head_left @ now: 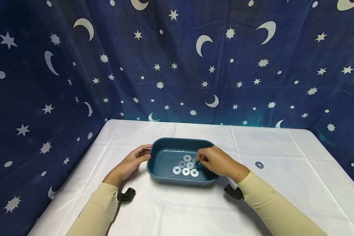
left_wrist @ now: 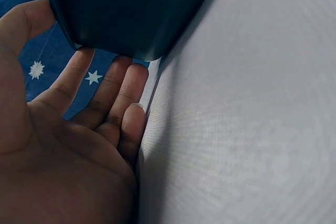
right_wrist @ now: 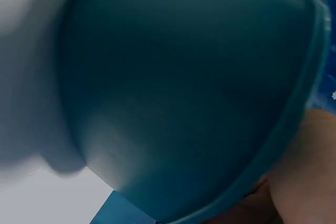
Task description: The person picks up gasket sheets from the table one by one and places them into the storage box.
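A dark teal oblong tub (head_left: 162, 162) with rounded corners stands before me, several flat metal washers (head_left: 186, 171) lying spread on its floor towards the right. My right hand (head_left: 221, 162) reaches over the right rim, thumb and fingers curled together low inside. At its fingertips it pinches a darker, shadowed washer (head_left: 198, 164), beside the others. In the right wrist view the tub's outer wall (right_wrist: 184, 87) hides most of this hand. My left hand (head_left: 131, 162) rests its loosely extended fingertips against the tub's left end, the thumb (left_wrist: 31, 19) near the rim.
One more grey washer (head_left: 259, 165) lies on the white tablecloth (head_left: 283, 196), right of the tub. A dark blue curtain (head_left: 183, 65) with moons and stars hangs behind the table and along its left side. Black wrist devices (head_left: 234, 192) hang under both sleeves.
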{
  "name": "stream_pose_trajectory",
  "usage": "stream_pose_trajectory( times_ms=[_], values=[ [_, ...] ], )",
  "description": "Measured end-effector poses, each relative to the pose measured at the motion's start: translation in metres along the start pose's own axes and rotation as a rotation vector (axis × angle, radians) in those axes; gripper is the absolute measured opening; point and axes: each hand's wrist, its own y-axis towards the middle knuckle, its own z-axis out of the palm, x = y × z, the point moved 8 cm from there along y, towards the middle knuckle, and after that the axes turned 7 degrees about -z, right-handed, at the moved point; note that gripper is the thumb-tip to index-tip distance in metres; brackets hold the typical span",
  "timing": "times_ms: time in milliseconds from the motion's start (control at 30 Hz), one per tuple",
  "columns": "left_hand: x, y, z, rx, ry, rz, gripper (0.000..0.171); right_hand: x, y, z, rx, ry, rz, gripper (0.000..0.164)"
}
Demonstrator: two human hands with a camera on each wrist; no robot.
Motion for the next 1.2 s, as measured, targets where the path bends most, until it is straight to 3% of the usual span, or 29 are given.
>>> stream_pose_trajectory(
  times_ms=[400,800,1200],
  values=[
    [-0.002,-0.001,0.001,-0.007,0.011,-0.006,0.053,0.004,0.002,0.009,0.032,-0.104,-0.114,0.015],
    [-0.003,-0.001,0.0,-0.021,0.016,-0.012,0.054,0.004,0.003,0.012,0.042,-0.231,-0.098,0.013],
    [-0.004,-0.001,0.001,-0.021,0.007,-0.021,0.054,0.003,0.001,0.011,0.017,-0.233,-0.089,0.007]
  ],
)
